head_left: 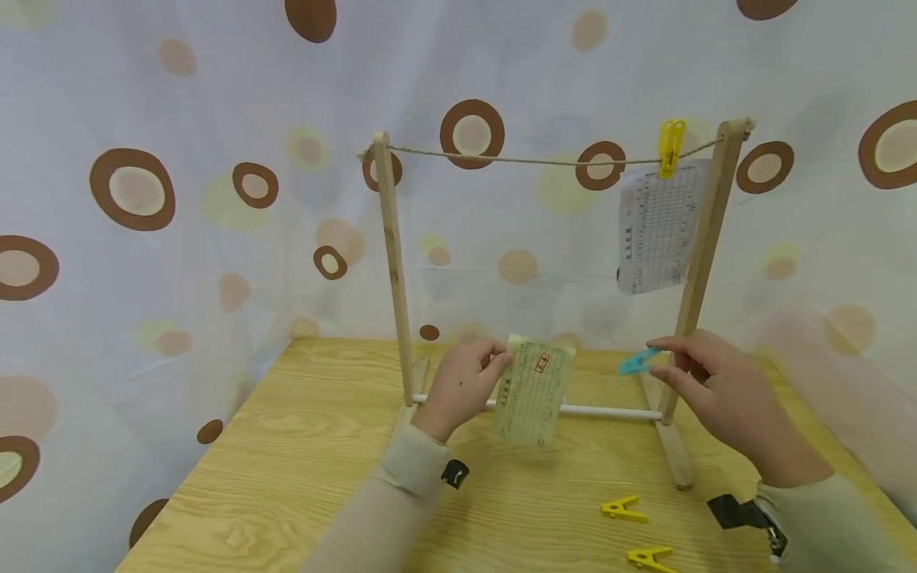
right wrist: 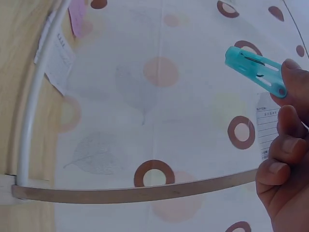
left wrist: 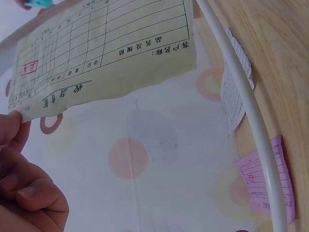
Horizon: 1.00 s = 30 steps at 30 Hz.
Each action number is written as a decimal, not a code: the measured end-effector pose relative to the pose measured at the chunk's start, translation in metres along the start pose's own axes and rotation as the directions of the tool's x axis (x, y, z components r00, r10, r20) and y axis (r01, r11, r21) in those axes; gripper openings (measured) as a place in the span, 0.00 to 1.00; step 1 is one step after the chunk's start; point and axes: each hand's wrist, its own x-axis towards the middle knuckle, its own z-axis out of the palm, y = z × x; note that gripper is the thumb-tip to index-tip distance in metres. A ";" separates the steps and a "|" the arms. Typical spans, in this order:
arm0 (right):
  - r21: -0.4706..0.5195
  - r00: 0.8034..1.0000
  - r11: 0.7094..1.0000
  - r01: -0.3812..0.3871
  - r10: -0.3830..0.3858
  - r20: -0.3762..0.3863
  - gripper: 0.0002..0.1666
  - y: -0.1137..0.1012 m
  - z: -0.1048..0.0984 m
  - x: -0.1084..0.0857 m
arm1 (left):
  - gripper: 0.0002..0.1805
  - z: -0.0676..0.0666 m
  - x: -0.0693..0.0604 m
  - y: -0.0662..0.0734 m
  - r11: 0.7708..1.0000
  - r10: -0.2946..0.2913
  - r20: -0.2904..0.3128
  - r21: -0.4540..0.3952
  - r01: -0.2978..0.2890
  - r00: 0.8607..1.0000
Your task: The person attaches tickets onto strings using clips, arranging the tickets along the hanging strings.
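Note:
My left hand (head_left: 462,386) pinches a pale yellow receipt slip (head_left: 533,394) by its upper left corner, between thumb and forefinger. The slip hangs in front of a wooden frame and carries a red stamp. To the right, my right hand (head_left: 727,394) pinches a blue clothespin (head_left: 636,364) by its handle end, near the right post. The clothespin touches nothing else. Above, a rope (head_left: 501,160) runs between the posts. A yellow clothespin (head_left: 670,151) holds a white receipt slip (head_left: 661,231) at the rope's right end.
Two yellow clothespins (head_left: 623,509) lie on the wooden table (head_left: 301,461) at the front right. A white rod (head_left: 609,411) joins the posts low down. The left wrist view shows a pink slip (left wrist: 270,181) and a white paper (left wrist: 235,84) beyond the rod.

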 end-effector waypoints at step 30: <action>-0.250 0.969 0.938 0.241 -0.245 0.015 0.06 -0.065 -0.106 0.146 | 0.10 -0.061 0.073 0.069 0.936 0.277 -0.062 0.242 -0.254 0.959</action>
